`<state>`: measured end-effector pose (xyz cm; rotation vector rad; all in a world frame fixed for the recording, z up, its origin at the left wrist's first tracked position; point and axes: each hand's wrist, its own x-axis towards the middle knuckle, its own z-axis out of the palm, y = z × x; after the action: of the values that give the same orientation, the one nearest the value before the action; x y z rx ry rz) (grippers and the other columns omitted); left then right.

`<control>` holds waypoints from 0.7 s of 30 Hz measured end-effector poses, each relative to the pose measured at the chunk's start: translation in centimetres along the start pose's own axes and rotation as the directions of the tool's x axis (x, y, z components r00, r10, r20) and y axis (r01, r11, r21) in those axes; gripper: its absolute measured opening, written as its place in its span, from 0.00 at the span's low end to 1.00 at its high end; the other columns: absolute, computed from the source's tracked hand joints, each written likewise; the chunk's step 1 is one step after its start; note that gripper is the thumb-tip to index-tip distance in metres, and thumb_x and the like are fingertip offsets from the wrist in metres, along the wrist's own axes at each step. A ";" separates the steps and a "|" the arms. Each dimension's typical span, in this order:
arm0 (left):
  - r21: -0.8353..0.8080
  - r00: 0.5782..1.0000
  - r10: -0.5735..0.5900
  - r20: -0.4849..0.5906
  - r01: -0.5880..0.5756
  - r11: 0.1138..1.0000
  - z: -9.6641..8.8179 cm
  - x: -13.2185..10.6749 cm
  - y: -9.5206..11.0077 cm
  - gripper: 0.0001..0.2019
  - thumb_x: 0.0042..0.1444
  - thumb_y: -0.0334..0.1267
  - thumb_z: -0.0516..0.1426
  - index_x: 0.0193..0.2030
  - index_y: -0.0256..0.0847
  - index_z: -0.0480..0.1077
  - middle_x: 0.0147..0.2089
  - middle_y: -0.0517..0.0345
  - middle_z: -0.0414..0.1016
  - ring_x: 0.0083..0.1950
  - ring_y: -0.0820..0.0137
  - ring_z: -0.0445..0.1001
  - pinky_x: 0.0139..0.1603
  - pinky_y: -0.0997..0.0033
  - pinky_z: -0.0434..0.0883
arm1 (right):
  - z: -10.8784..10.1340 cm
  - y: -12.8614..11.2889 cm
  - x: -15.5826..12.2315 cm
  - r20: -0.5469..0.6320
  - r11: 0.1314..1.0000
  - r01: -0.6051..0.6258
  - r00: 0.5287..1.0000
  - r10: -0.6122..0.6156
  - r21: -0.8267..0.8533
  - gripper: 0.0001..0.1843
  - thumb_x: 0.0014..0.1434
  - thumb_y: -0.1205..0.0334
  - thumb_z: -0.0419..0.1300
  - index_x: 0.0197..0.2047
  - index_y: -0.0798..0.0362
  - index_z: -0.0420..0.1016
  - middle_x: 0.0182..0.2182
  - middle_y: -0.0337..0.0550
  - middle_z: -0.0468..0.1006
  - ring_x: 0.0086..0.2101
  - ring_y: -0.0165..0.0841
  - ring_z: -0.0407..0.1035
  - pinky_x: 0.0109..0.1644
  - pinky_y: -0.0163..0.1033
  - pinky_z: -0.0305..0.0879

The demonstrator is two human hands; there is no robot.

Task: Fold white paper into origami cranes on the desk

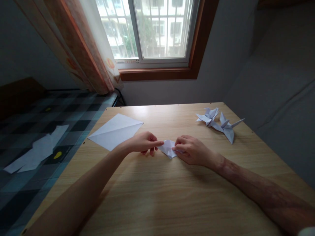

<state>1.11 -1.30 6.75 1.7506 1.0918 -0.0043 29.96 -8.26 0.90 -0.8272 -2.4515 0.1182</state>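
Wooden table [157, 196] fills the lower view beneath a window [152, 29] with a curtain [91, 55] drawn to its left side.

1. At 9 o'clock, off the table, a checked cloth [73, 111] carries loose white paper scraps [36, 150].
2. At 10 o'clock from the hands, a large creased sheet [115, 131] lies flat on the table, near the left wrist but not touching it.
3. Left hand [141, 143]: forefinger extended, tip on the left edge of the small folded paper [168, 148]; remaining fingers curled under. Whether the thumb grips from below cannot be told.
4. The small folded paper lies at table centre, between both hands and in contact with the surface.
5. Right hand [192, 150]: closed in a pinch on the paper's right side, thumb and fingertips together over a flap.
6. At 2 o'clock, two finished paper cranes [218, 123] sit well apart from the hands, touching each other.

Hazards, as judged:
- Uneven pull from the pinching hand against one fingertip may skew the crease or tear the thin point
- Insufficient fingertip pressure may let the piece slide on the smooth wood
- A left forearm sweep toward 10 o'clock may drag the large sheet off the edge
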 end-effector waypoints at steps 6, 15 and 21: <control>0.003 0.998 0.027 0.061 -0.028 1.000 -0.4 0.2 -0.7 0.34 0.60 0.74 0.63 0.30 0.39 0.75 0.26 0.55 0.78 0.21 0.74 0.65 0.21 0.73 0.58 | 0.1 0.2 -0.2 0.009 1.000 0.007 1.000 -0.006 -0.006 0.04 0.73 0.65 0.65 0.47 0.48 0.83 0.43 0.47 0.83 0.41 0.40 0.75 0.45 0.45 0.71; 0.026 0.995 0.040 0.091 -0.042 0.999 -0.8 0.2 -0.7 0.36 0.57 0.77 0.63 0.26 0.42 0.70 0.19 0.61 0.65 0.19 0.73 0.60 0.21 0.71 0.51 | 0.2 0.2 -0.2 0.006 1.000 0.004 1.000 -0.004 -0.013 0.04 0.73 0.64 0.65 0.46 0.48 0.82 0.43 0.47 0.83 0.41 0.40 0.74 0.45 0.45 0.70; 0.022 0.993 0.060 0.103 -0.063 0.998 -1.2 0.0 -0.6 0.36 0.59 0.75 0.64 0.23 0.41 0.70 0.21 0.57 0.71 0.20 0.73 0.64 0.23 0.71 0.56 | 0.1 0.2 -0.2 0.014 1.000 0.000 1.000 0.000 -0.024 0.05 0.75 0.63 0.64 0.45 0.48 0.82 0.43 0.47 0.83 0.41 0.40 0.74 0.45 0.45 0.70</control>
<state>0.11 -0.37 6.89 1.7866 0.9672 -0.0690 30.09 -8.19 0.66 -0.8391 -2.4700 0.0954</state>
